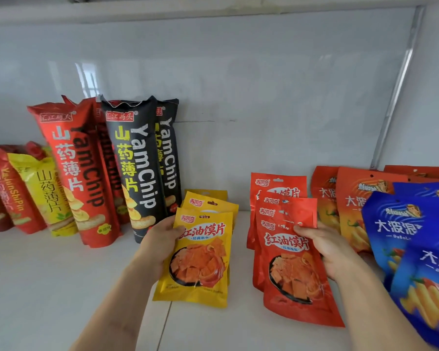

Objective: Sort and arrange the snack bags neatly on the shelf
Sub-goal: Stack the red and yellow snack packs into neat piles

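Blue bags point(421, 249) cut by right edge, rear yellow bags point(208, 198) mostly hidden

Tall bags point(134, 168) left of pouches point(294, 252)

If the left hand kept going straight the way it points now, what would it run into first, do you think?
Most likely the black YamChip bag standing just beyond the left hand, which grips the front yellow bag. Depth is hard to judge; the yellow bags behind sit close to that line too.
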A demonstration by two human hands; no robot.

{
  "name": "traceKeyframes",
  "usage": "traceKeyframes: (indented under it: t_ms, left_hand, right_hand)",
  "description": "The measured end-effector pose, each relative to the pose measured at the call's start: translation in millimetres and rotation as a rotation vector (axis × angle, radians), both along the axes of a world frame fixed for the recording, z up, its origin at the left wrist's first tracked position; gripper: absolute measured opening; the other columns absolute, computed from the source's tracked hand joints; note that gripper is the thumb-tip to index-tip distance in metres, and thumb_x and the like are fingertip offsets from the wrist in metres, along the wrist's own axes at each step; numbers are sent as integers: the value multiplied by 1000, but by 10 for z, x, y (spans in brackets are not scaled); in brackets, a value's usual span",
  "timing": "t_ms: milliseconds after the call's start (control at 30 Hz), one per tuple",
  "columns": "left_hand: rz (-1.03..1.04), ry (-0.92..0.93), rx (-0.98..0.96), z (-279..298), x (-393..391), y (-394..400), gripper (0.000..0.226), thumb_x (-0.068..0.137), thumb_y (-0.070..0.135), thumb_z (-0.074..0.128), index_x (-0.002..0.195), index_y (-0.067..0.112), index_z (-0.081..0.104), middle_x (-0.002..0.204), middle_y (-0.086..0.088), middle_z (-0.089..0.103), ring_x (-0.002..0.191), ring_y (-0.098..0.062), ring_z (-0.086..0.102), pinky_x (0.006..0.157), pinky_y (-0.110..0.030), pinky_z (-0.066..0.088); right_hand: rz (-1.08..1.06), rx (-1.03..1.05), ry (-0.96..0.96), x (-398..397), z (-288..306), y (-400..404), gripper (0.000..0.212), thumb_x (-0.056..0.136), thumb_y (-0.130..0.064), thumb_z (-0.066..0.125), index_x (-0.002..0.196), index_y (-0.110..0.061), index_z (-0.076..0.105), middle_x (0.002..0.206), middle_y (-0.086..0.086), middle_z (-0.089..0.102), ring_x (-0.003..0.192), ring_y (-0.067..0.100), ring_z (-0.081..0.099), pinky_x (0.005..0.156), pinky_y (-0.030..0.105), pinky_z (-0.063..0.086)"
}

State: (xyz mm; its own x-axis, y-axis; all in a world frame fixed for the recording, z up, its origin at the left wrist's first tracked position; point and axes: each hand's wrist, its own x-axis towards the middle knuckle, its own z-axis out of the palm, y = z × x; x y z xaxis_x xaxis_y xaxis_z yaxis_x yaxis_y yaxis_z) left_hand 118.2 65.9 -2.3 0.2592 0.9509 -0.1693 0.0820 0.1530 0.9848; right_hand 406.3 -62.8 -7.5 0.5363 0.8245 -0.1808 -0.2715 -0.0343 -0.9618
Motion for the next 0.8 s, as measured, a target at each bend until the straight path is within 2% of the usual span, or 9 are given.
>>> traceKeyframes:
  t_ms: [167, 267, 400, 500, 567, 633, 733, 800]
  left_hand:
    - [-24, 115, 36, -108, -196, 160, 24, 102, 14, 52, 112, 23, 71, 99, -5, 79, 92, -30, 76, 91, -52, 58]
    - [-2, 270, 147, -190, -202, 222, 26, 102, 14, 51, 104, 29, 72, 102, 1, 77, 96, -24, 73, 93, -47, 57]
    - [35, 457, 296, -197, -146, 218, 28, 103, 14, 48, 120, 24, 67, 109, 3, 72, 99, -20, 66, 79, -30, 52]
    - [93, 499, 312, -226, -117, 204, 29, 102, 16, 46, 125, 25, 63, 115, 0, 70, 104, -25, 65, 87, -38, 56]
    - [126, 510, 324, -256, -99, 211, 32, 102, 18, 46, 130, 26, 60, 120, -2, 69, 107, -27, 64, 90, -43, 56]
    - [154, 522, 338, -267, -81, 220, 35, 102, 18, 47, 135, 26, 57, 123, -2, 68, 110, -28, 63, 92, -42, 54]
    - [181, 546, 361, -280, -50, 233, 38, 103, 18, 46, 139, 24, 54, 127, -5, 67, 113, -29, 62, 91, -38, 52]
    - [197, 559, 374, -286, -37, 229, 38, 103, 19, 46, 140, 22, 53, 128, -6, 66, 113, -30, 61, 88, -37, 51]
  right_hand:
    - [3, -6, -18, -136, -13, 219, 22, 90, -3, 65, 110, -11, 68, 96, 19, 76, 90, 37, 72, 83, 49, 56]
    - [2, -24, -24, -160, -30, 374, 24, 89, -3, 66, 113, -6, 67, 97, 20, 75, 89, 37, 72, 80, 47, 57]
    - [5, -15, -38, -162, -55, 559, 19, 88, -3, 67, 106, -8, 69, 90, 17, 76, 75, 31, 74, 71, 41, 57]
    - [18, 2, -49, -171, -63, 685, 15, 88, -4, 66, 99, -14, 70, 84, 13, 77, 68, 25, 75, 67, 37, 55]
    - [22, 8, -63, -162, -70, 761, 16, 88, -7, 68, 100, -17, 71, 86, 12, 77, 72, 26, 75, 72, 40, 56]
    - [28, 16, -88, -148, -72, 815, 19, 87, -9, 69, 103, -20, 71, 90, 11, 77, 80, 29, 75, 77, 42, 57]
    - [37, 20, -140, -114, -76, 871, 19, 86, -11, 71, 103, -21, 70, 92, 10, 77, 82, 29, 74, 75, 41, 57]
    - [39, 17, -172, -89, -90, 893, 21, 84, -14, 74, 104, -20, 69, 95, 10, 77, 85, 29, 74, 82, 45, 57]
